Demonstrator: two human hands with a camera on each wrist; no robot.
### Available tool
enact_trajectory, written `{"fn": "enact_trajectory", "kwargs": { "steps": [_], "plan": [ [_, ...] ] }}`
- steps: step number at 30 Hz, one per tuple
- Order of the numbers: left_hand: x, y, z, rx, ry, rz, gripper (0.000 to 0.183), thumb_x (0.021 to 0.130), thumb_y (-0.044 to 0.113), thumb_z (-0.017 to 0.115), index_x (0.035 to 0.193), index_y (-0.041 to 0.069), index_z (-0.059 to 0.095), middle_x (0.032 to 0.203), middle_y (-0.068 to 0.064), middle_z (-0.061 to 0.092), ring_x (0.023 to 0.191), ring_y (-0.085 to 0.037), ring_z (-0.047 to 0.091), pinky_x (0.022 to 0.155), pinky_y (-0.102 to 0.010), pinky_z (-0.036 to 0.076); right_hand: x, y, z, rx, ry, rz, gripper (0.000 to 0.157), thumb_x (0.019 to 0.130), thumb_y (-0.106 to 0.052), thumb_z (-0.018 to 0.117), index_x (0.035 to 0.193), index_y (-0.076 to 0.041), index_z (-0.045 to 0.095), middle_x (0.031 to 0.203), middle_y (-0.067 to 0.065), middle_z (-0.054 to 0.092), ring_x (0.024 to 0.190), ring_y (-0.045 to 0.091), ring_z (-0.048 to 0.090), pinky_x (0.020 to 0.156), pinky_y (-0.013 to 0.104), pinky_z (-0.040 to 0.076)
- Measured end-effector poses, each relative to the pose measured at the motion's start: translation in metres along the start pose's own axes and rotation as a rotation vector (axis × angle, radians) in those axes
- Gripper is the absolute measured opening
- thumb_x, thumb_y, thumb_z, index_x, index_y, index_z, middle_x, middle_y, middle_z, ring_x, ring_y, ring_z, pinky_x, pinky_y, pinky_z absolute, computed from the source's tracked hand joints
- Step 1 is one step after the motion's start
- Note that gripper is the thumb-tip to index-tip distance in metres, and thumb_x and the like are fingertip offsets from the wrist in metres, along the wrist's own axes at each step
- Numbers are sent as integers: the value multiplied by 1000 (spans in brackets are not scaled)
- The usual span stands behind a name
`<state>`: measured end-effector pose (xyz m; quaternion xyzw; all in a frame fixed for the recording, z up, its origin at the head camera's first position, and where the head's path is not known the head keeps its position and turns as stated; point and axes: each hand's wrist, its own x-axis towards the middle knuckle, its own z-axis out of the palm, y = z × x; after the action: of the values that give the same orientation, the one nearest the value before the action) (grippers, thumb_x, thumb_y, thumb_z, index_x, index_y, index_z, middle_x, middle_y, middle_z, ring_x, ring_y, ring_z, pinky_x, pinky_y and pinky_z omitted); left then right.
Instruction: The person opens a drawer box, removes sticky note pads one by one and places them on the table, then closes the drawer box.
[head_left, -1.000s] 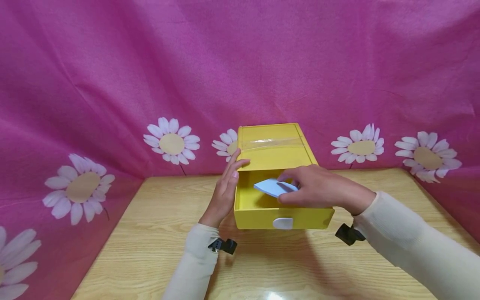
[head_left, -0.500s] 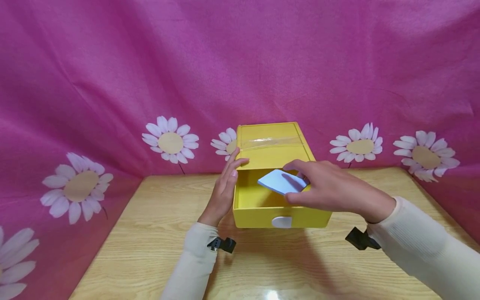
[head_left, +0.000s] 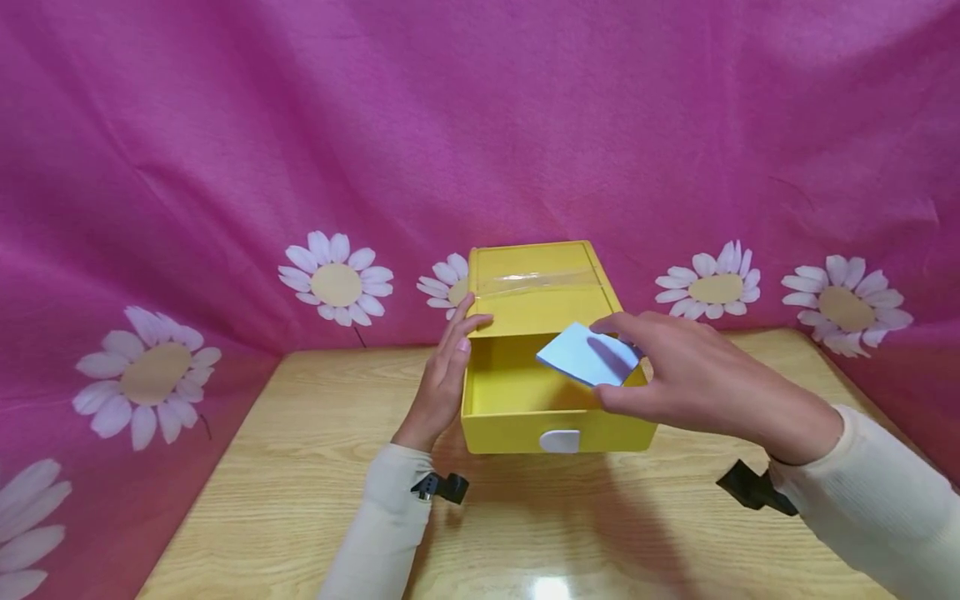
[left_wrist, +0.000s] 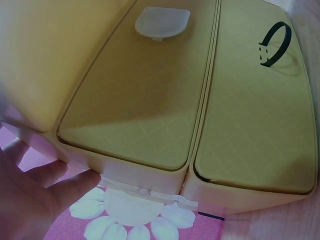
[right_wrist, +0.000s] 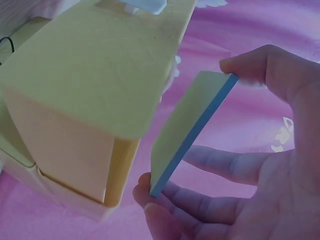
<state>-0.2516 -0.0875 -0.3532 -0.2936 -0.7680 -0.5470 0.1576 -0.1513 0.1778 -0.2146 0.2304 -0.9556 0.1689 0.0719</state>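
My right hand (head_left: 697, 379) pinches a light-blue square note pad (head_left: 587, 354) by its opposite edges, thumb on one side and fingers on the other. The pad tilts over the right part of a pulled-out yellow drawer (head_left: 495, 435). In the right wrist view its blue edge faces the palm, beside the drawer. A white tab handle (head_left: 560, 441) marks the drawer front, and the visible inside is bare. My left hand (head_left: 438, 387) rests along the left side of the yellow drawer unit (head_left: 540, 312), fingers extended, fingertips at its upper edge.
Clear tape (head_left: 525, 283) crosses the unit's top. Lower drawer fronts show in the left wrist view, one with a white tab (left_wrist: 162, 22), another with a black loop (left_wrist: 282, 45). A pink daisy-print cloth (head_left: 480, 125) hangs behind the wooden table (head_left: 300, 500).
My right hand has drawn the note pad up and to the right from inside the drawer. The left hand keeps its place on the unit.
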Motion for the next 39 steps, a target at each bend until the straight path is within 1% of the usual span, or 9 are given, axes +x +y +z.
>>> {"fn": "enact_trajectory", "kwargs": {
  "steps": [5,11,15,18,23,28,32,36,39],
  "plan": [
    [0,1,0,13,2,1,41,103,25,27,139,26,46,159,15,16,145,-8,14,115,-51,19,-9,5,-2,-30,49,21,50,78,-36,73,122,-20,59,93,-3,60,78,15,51,63,30,40],
    [0,1,0,3,-2,8,41,103,25,26,139,24,47,159,13,16,145,-10,13,115,-51,17,-20,15,-6,-26,52,69,58,78,-43,74,129,-21,56,103,1,61,86,18,51,63,32,41],
    [1,1,-1,-3,-1,10,41,103,26,26,139,25,47,159,14,15,145,-9,13,115,-51,17,-27,24,-7,-38,77,89,60,78,-41,74,131,-21,54,105,3,60,88,20,51,64,33,41],
    [1,1,-1,0,1,11,41,103,26,26,139,26,47,159,14,16,145,-8,13,115,-49,17,-30,30,-7,-67,97,112,62,77,-41,75,132,-22,53,104,3,60,85,19,51,61,32,40],
    [1,1,0,-2,-1,7,41,103,25,26,139,26,46,159,14,16,145,-8,13,115,-50,18,-36,40,-5,-125,137,117,68,76,-46,75,133,-18,52,103,4,64,73,16,52,56,30,39],
    [0,1,0,3,0,4,41,103,24,27,139,25,46,159,14,16,145,-9,14,115,-51,20,-42,52,-1,-140,193,116,68,75,-40,77,134,-16,53,97,3,65,71,16,51,60,33,39],
    [-2,13,-1,-9,-1,-11,41,103,16,27,139,18,46,160,7,16,146,-12,14,115,-50,18,-45,64,3,-138,236,90,66,74,-36,79,131,-12,55,87,-1,64,72,15,51,62,34,40],
    [-4,34,-2,-28,-9,-31,41,103,13,27,138,8,46,161,-4,16,146,-18,14,115,-51,17,-47,73,8,-142,287,56,62,71,-32,80,125,-9,60,87,-1,66,71,15,52,61,33,40],
    [-4,42,-3,-21,-15,-39,41,102,14,27,138,6,45,161,-6,16,146,-19,14,115,-51,18,-48,78,12,-126,296,75,61,70,-32,81,123,-9,62,91,1,67,74,16,52,62,33,41]
  ]
}}
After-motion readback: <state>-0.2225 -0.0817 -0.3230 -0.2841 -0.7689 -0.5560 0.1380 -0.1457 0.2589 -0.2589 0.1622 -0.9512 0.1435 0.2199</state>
